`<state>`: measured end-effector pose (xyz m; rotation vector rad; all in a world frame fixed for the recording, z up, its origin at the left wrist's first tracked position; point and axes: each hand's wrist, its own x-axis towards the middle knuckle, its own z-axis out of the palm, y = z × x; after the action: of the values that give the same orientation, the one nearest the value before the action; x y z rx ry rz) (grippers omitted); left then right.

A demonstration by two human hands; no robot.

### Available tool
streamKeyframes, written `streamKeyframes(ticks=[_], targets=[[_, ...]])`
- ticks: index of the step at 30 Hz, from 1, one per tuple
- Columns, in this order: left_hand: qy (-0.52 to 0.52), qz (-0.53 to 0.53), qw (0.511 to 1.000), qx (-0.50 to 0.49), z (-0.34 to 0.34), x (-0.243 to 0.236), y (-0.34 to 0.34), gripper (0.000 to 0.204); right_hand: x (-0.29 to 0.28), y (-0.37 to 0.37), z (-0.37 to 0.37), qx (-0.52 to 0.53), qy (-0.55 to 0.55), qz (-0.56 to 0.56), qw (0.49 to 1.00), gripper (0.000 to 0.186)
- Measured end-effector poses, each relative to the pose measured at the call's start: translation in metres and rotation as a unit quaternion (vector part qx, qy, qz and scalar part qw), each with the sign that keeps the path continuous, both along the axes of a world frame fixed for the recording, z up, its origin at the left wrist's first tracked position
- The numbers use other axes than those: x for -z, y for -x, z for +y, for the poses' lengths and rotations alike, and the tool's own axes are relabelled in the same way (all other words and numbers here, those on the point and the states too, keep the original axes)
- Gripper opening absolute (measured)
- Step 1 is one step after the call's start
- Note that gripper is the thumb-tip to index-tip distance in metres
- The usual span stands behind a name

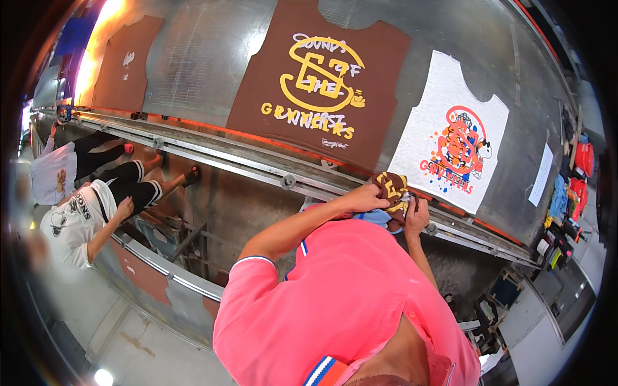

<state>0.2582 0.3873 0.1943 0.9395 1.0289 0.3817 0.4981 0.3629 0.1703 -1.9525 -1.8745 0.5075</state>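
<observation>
A bunched brown cloth with yellow print [391, 185] is gathered between my two hands in front of my chest, at the table's near edge. My left hand [368, 198] grips its left side with curled fingers. On the other side, my right hand [417, 216] pinches the bundle near a whitish part. Light blue fabric [378, 217] hangs just below it, partly hidden by my hands. Beyond my hands, a brown cut shirt panel with yellow and white print [257, 87] lies flat. A light grey panel with red, orange and blue print [421, 116] lies to its right.
The long metal-topped table [193, 83] has a rail [225, 145] along its near edge. Another brown panel [122, 77] lies far left near a bright glow. Two people stand at left, one in a white printed shirt [74, 222]. Colourful cloths and containers [566, 199] sit at right.
</observation>
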Motion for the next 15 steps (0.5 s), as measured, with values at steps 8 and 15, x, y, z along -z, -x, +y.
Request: streamKeyframes(ticks=[8, 15], targets=[[-0.204, 0.061, 0.976, 0.056, 0.019, 0.004, 0.000, 0.040, -0.001, 0.003, 0.005, -0.002, 0.028, -0.022, 0.999, 0.020], [-0.208, 0.087, 0.970, 0.087, 0.030, 0.026, -0.013, 0.046, 0.000, 0.001, 0.008, -0.004, 0.051, -0.026, 0.998, 0.020]])
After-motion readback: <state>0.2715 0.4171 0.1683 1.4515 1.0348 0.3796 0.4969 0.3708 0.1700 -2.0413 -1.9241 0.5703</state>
